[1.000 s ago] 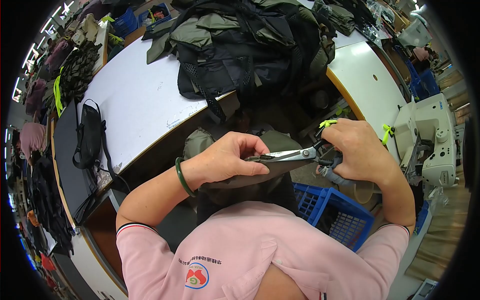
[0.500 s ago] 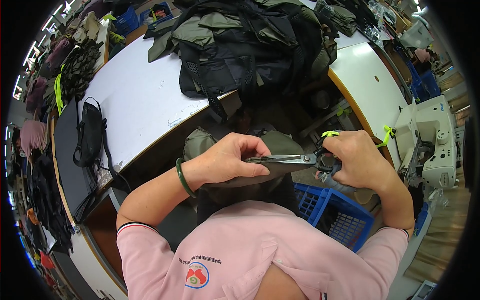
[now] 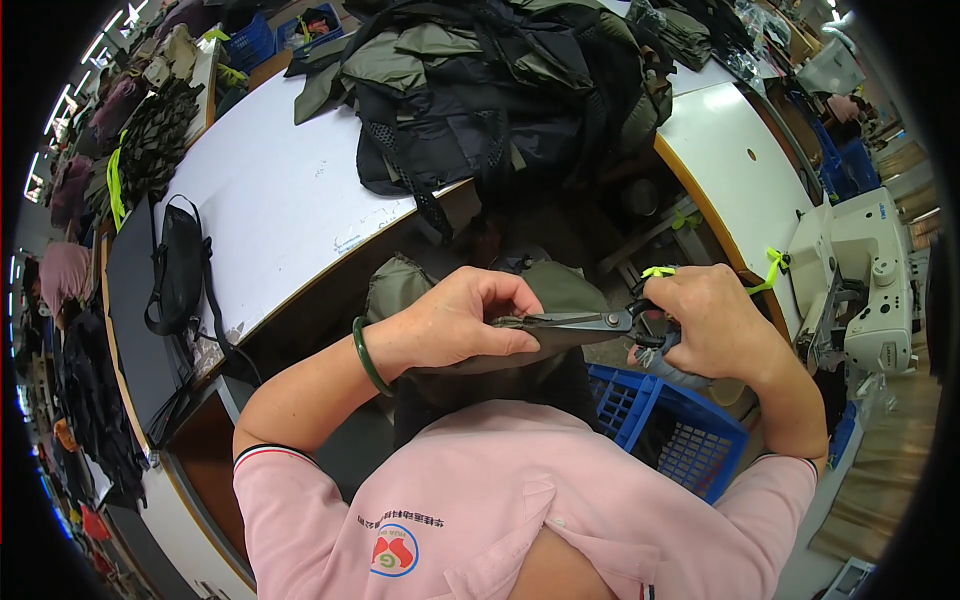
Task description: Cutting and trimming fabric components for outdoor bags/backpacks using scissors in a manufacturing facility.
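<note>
Right hand [image 3: 722, 325] is sitting slightly lower than one second earlier, its fingers gripping the scissors [image 3: 612, 320]. Left hand [image 3: 455, 318] is pinching olive fabric [image 3: 566, 288] at the scissors' tips; leftward drift could be endangering its fingertips.

The fabric [image 3: 565, 287] was olive, the scissors [image 3: 613, 320] silver and black (with a neon-yellow tie [image 3: 658, 271]), the bangle [image 3: 364, 354] deep green, the polo shirt [image 3: 480, 470] pale pink.

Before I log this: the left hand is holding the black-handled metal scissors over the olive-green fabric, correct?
Wrong hand: the head view shows the right hand holding the scissors over the olive-green fabric.
</note>
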The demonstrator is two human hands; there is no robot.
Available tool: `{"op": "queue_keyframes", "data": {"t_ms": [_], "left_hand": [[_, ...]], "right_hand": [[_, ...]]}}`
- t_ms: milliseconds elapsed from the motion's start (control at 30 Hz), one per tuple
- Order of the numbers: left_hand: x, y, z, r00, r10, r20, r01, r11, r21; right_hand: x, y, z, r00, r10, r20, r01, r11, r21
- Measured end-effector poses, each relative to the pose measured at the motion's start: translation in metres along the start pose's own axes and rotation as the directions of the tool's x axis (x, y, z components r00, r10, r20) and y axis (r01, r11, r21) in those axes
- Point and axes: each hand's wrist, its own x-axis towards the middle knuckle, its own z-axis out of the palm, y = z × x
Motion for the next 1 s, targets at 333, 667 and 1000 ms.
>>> {"op": "queue_keyframes", "data": {"t_ms": [333, 667, 1000], "left_hand": [[0.001, 0.003, 0.002, 0.999, -0.033, 0.013, 0.033, 0.999, 0.033], [0.005, 0.003, 0.001, 0.999, -0.045, 0.008, 0.045, 0.997, 0.057], [0.006, 0.005, 0.002, 0.999, -0.054, 0.007, 0.054, 0.998, 0.043]], "right_hand": [[-0.002, 0.000, -0.003, 1.000, -0.005, 0.006, 0.006, 0.999, -0.039], [0.002, 0.000, -0.008, 1.000, -0.028, -0.011, 0.027, 0.998, -0.049], [0.002, 0.001, -0.006, 0.996, -0.052, -0.072, 0.046, 0.996, -0.081]]}}
